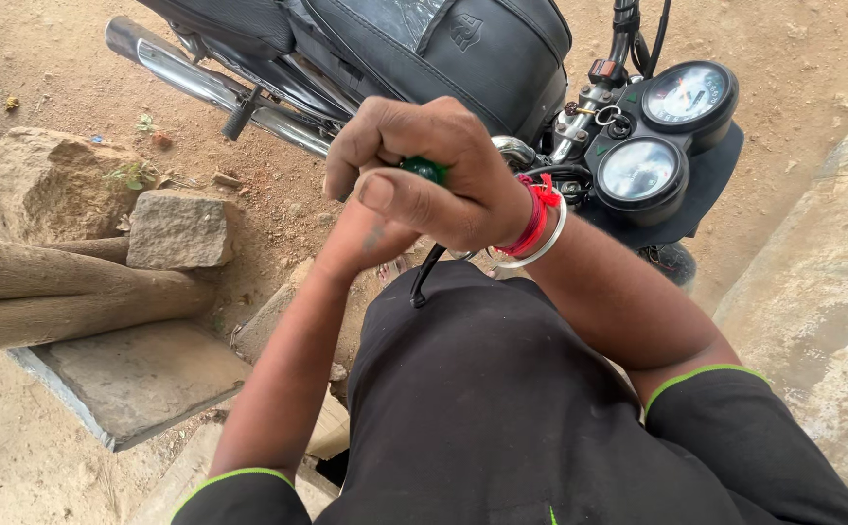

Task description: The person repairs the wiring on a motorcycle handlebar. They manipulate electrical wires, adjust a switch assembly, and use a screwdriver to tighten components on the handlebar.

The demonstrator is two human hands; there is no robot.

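Note:
My right hand is closed around a green tool handle, of which only a small part shows between the fingers. A red thread and a metal bangle circle that wrist. My left hand sits under and behind the right one, mostly hidden, near the same spot; its fingers cannot be seen. Both hands hover over the left handlebar end of a motorcycle, close to a black lever and a chrome part. The tool's working end is hidden.
Two round gauges sit right of my hands. A chrome exhaust pipe runs at top left. Rough stones, wooden logs and a flat slab lie on the dirt at left; a concrete ledge is at right.

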